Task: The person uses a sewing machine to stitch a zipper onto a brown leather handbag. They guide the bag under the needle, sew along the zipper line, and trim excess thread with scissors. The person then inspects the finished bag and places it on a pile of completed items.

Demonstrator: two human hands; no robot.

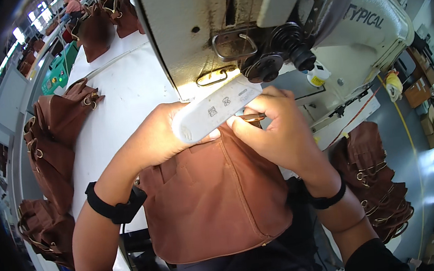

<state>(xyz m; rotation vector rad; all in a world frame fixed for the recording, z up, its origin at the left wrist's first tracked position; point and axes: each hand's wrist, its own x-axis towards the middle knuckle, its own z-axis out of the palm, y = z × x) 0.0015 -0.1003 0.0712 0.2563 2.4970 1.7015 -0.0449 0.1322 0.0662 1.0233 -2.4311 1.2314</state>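
Note:
A brown leather bag [207,199] hangs below a pale sewing machine head [186,34], its top edge up among my hands. My left hand [167,135] grips the bag's upper edge at the left; its fingers are partly hidden under an elongated white plate [215,112] of the machine, with a thumb tip showing below it. My right hand [273,125] has thumb and bent fingers closed on the bag's top edge at the right, by a narrow brown strip [252,117]. What lies under the plate, near the lit stitching area, is hidden.
More brown bags lie on the white table [108,93] at the left [51,146] and stand at its far end [92,32]. Another pile of bags [367,173] is at the right. A co-worker [71,6] is in the distance, beyond a green machine [56,70].

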